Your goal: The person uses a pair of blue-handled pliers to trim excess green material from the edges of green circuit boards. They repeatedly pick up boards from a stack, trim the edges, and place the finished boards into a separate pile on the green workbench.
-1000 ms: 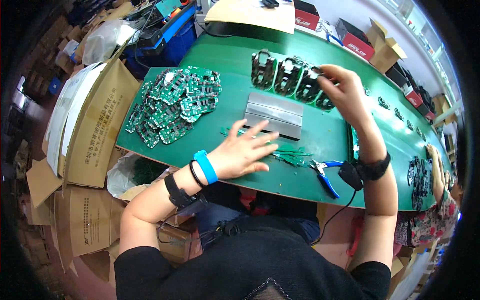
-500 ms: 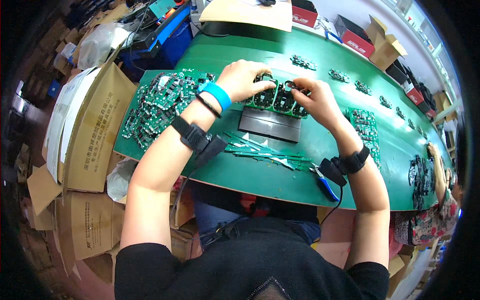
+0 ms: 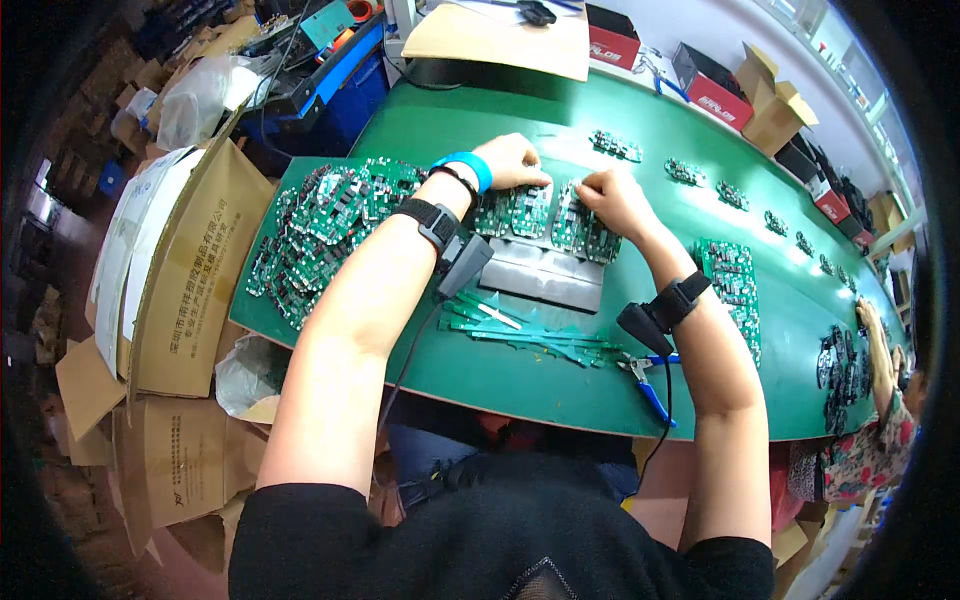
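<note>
Near the middle of the green table, a panel of green circuit boards [image 3: 529, 214] in separate sections stands by the far edge of a dark metal block [image 3: 540, 275]. My left hand [image 3: 508, 162] is closed, its thumb and fingers pinching the far edge of one section. On the neighbouring section [image 3: 570, 222] my right hand [image 3: 614, 200] is closed too, gripping its far right edge; its fingertips are partly hidden. Just nearer than the block lie thin green offcut strips [image 3: 530, 330]. Side cutters with blue handles [image 3: 652, 395] rest beside them.
A large heap of circuit boards [image 3: 335, 225] covers the table's left end. More panels [image 3: 730, 285] lie right of my right forearm. Small board groups [image 3: 685, 172] run along the far side. Cardboard boxes [image 3: 190, 290] stand at left. Another person's arm [image 3: 878, 345] reaches in at far right.
My hands have come closer together over the panel. The board sections have tilted, and their faces now look brighter. The view has shifted slightly, so the table sits lower.
</note>
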### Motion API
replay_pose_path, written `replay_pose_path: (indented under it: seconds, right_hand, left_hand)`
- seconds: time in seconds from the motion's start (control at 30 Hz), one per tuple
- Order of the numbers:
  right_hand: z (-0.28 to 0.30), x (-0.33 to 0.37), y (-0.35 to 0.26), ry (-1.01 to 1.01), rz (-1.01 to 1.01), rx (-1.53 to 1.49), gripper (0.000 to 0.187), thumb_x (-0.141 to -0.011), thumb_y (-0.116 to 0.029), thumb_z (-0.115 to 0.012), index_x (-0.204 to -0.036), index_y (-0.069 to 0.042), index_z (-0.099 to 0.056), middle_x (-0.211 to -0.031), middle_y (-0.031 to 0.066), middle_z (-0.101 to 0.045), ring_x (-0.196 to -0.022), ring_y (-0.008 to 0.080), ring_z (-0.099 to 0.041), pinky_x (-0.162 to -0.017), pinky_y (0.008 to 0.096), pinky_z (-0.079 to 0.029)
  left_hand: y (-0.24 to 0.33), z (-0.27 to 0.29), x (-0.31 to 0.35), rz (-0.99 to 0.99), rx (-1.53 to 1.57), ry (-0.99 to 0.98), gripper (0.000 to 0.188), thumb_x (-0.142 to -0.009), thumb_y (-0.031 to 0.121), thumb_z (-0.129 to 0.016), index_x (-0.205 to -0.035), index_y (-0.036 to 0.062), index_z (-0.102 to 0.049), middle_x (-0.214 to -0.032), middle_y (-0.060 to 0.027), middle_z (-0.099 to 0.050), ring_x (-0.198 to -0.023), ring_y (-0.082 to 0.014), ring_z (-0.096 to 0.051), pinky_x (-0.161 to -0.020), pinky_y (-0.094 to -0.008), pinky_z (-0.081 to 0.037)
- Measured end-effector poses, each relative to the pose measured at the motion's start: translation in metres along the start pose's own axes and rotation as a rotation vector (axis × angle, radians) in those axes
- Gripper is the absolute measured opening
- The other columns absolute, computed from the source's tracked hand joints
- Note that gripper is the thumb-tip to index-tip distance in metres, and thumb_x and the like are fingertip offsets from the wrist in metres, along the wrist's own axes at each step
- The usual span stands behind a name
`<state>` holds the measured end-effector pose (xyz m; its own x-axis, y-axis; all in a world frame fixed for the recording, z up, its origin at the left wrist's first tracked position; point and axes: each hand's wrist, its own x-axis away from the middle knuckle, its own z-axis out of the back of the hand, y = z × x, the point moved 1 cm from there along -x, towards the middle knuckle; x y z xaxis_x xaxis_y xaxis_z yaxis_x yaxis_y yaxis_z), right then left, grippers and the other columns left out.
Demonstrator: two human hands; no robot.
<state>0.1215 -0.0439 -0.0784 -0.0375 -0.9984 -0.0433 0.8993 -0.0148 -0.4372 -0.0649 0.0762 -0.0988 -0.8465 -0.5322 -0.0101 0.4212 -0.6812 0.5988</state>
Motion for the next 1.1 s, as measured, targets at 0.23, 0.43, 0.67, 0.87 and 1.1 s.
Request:
replay_pose_path:
  seconds: [0.23, 0.43, 0.67, 0.87, 1.1]
  right_hand:
    - [0.01, 0.003, 0.026, 0.117, -0.036, -0.208, 0.029, -0.085, -0.024, -0.06, -0.088, 0.003, -0.069, -0.069, 0.0212, -0.064, -0.065, 0.0256, -0.066, -0.065, 0.0376, -0.05]
    - [0.069, 0.049, -0.033, 0.36, 0.076, -0.358, 0.021, -0.085, -0.014, -0.062, -0.094, 0.005, -0.067, -0.073, 0.0175, -0.066, -0.065, 0.0193, -0.063, -0.063, 0.0327, -0.049]
    - [0.068, 0.13, -0.056, 0.021, 0.018, -0.501, 0.024, -0.082, -0.009, -0.066, -0.105, -0.003, -0.065, -0.075, 0.0098, -0.064, -0.065, 0.0144, -0.059, -0.064, 0.0281, -0.048]
    - [0.055, 0.135, -0.027, 0.041, -0.082, -0.831, 0.018, -0.085, -0.005, -0.067, -0.102, -0.002, -0.062, -0.075, -0.0015, -0.061, -0.067, 0.0026, -0.049, -0.058, 0.0199, -0.039]
    - [0.046, 0.138, -0.015, -0.034, -0.105, -0.895, 0.02, -0.084, -0.005, -0.067, -0.103, 0.0, -0.063, -0.077, 0.0017, -0.064, -0.071, 0.0055, -0.055, -0.064, 0.0219, -0.044]
  left_hand:
    - [-0.017, 0.018, 0.005, 0.172, 0.312, 0.228, 0.043, -0.078, 0.033, -0.081, -0.095, -0.0034, -0.066, -0.077, -0.0082, -0.068, -0.068, -0.0109, -0.059, -0.06, -0.0271, -0.048]
    - [-0.029, 0.062, 0.002, 0.34, 0.42, 0.517, 0.04, -0.071, 0.029, -0.085, -0.092, -0.0006, -0.068, -0.081, -0.0054, -0.065, -0.071, -0.012, -0.057, -0.063, -0.0287, -0.047]
    - [-0.077, 0.014, -0.082, 0.487, 0.605, 0.705, 0.021, -0.07, 0.016, -0.082, -0.073, 0.0025, -0.066, -0.067, -0.0046, -0.061, -0.057, -0.0142, -0.052, -0.052, -0.0321, -0.043]
    - [-0.081, -0.014, -0.127, 0.621, 0.647, 0.79, 0.028, -0.066, 0.016, -0.084, -0.078, -0.0011, -0.066, -0.076, -0.0103, -0.066, -0.066, -0.017, -0.06, -0.062, -0.034, -0.05]
    - [-0.1, -0.003, -0.123, 0.583, 0.382, 1.044, 0.043, -0.065, 0.024, -0.088, -0.092, -0.003, -0.07, -0.09, -0.0136, -0.071, -0.082, -0.02, -0.065, -0.076, -0.0347, -0.054]
